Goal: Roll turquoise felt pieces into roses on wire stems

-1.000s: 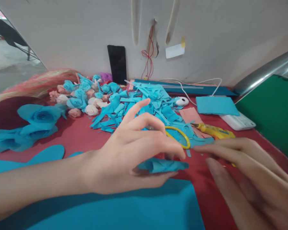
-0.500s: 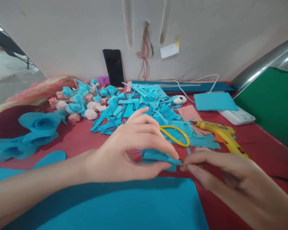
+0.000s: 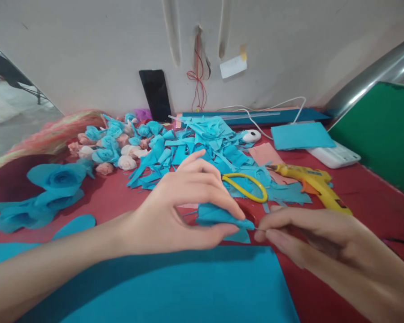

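Between the thumb and fingers of my left hand (image 3: pixel 188 202) is a small blue paper flower (image 3: pixel 215 213), its narrow end pointing right. Part of the flower is hidden behind the fingers. My right hand (image 3: pixel 323 237) is closed in a pinch on a thin pale thread or wire (image 3: pixel 260 229) at that narrow end; which of the two it is I cannot tell. Just behind the hands lie yellow-handled scissors (image 3: pixel 261 196), their blades out of sight. Blue paper (image 3: pixel 175 282) spreads out under my left forearm.
Behind are blue paper scraps (image 3: pixel 208 134), small blue, pink and white paper flowers (image 3: pixel 111 143) and a leaning phone (image 3: pixel 155 95). Large blue flowers (image 3: pixel 59 179) lie left. A yellow glue gun (image 3: pixel 309 179), folded blue paper (image 3: pixel 303 136) and a green board (image 3: pixel 380 134) are at right.
My right hand has drawn slightly away from the flower, so a little more of the thread or wire shows. My left hand keeps its grip. The view has shifted slightly.
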`<state>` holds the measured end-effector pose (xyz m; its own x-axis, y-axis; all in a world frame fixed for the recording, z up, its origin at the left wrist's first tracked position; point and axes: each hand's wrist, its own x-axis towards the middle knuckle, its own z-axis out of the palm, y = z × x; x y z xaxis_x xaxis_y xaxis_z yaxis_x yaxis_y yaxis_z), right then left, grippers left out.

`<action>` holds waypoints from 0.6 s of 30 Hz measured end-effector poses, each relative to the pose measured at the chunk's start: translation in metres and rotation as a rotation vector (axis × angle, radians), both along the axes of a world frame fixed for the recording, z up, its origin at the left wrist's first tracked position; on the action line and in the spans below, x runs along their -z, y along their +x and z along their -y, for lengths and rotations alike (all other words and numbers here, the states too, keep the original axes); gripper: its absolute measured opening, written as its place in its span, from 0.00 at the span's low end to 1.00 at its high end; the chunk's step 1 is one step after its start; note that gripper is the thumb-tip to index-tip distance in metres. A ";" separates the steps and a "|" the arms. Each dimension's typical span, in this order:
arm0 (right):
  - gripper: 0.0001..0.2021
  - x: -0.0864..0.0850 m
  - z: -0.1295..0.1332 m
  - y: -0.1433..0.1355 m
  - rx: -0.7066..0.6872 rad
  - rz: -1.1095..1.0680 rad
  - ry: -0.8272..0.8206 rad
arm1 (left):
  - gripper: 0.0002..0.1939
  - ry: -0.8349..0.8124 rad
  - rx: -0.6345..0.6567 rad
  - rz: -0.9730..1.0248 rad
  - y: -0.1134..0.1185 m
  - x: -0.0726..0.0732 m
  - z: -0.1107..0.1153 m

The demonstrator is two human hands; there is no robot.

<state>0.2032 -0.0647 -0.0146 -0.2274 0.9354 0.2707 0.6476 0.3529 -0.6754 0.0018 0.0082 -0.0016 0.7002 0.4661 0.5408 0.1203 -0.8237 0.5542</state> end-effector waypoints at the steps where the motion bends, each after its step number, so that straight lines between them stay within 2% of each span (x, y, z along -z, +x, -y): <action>1: 0.10 -0.001 -0.001 0.003 -0.077 -0.034 -0.051 | 0.06 -0.003 0.001 0.003 0.000 0.000 0.000; 3: 0.08 -0.003 -0.002 0.007 -0.153 -0.094 -0.111 | 0.05 0.000 0.000 0.011 0.000 0.000 0.000; 7: 0.08 -0.003 0.000 0.009 -0.169 -0.174 -0.185 | 0.09 0.004 -0.031 -0.006 -0.001 0.002 0.001; 13: 0.09 -0.001 0.001 0.004 -0.086 -0.283 -0.336 | 0.19 -0.001 -0.029 0.008 -0.002 0.006 -0.001; 18: 0.09 0.004 0.001 0.002 -0.029 -0.369 -0.378 | 0.30 0.042 -0.010 0.023 -0.004 0.008 -0.004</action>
<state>0.2050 -0.0653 -0.0182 -0.2077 0.9780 -0.0170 0.3361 0.0551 -0.9402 -0.0021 0.0125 -0.0098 0.6828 0.4496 0.5759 0.1158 -0.8449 0.5223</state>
